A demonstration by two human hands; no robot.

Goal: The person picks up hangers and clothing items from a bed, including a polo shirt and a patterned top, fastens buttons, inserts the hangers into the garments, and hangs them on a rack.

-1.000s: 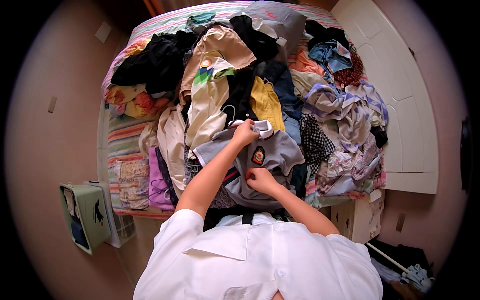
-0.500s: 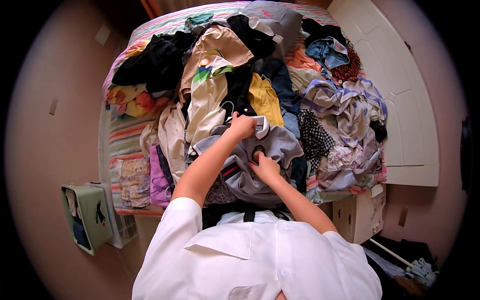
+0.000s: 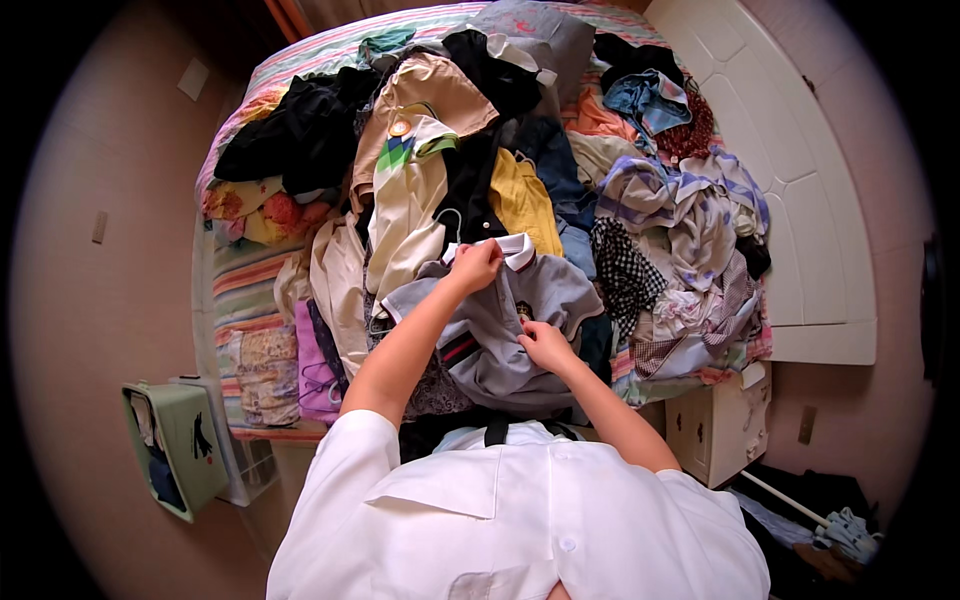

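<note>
A grey short-sleeved polo shirt with a white collar, dark striped band and chest badge lies front up on the near edge of the bed. My left hand has its fingers closed on the shirt just under the collar. Lower down, my right hand pinches the front of the shirt beside the badge. A hanger shows its pale hook just above the collar; its body is hidden, so I cannot tell how it sits in the shirt. Past the collar lie yellow trousers and a cream garment.
Clothes cover most of the striped bed: black garments at far left, a checked cloth and crumpled pieces at right. A folded purple garment lies at near left. A green bin stands left, a white cabinet right.
My left hand has shifted from the collar edge to just below it, and the collar now spreads wider. My right hand has moved slightly down and right, off the badge.
</note>
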